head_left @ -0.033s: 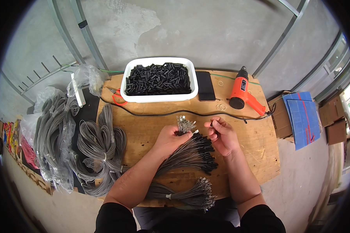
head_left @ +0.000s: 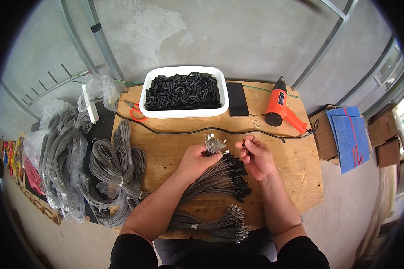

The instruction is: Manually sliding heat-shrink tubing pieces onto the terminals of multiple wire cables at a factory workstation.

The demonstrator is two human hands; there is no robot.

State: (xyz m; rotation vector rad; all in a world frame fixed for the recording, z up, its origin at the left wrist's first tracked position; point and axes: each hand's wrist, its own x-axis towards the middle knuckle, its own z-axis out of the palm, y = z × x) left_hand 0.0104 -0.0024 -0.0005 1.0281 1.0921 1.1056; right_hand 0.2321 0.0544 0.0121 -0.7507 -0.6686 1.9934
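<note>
My left hand [head_left: 196,162] is closed around a bundle of thin grey cables, whose bare metal-tipped ends [head_left: 214,142] stick up past the fingers. One pale cable tip shows beside the thumb. To the right, my right hand [head_left: 256,158] pinches a small black sleeve [head_left: 244,144], partly hidden by the fingertips. Between and below the hands lies a fan of grey cables [head_left: 211,177] with black sleeves [head_left: 241,181] on their ends. Nearer to me, a second tied cable bundle [head_left: 215,224] has bare metal ends.
A white tub [head_left: 184,114] of black sleeves stands at the back, beside a black phone [head_left: 237,99]. An orange heat gun [head_left: 280,107] lies right of it; its black cord [head_left: 188,132] crosses the wooden table [head_left: 296,179]. Red-handled pliers [head_left: 135,112] and coiled grey cables [head_left: 116,166] are left.
</note>
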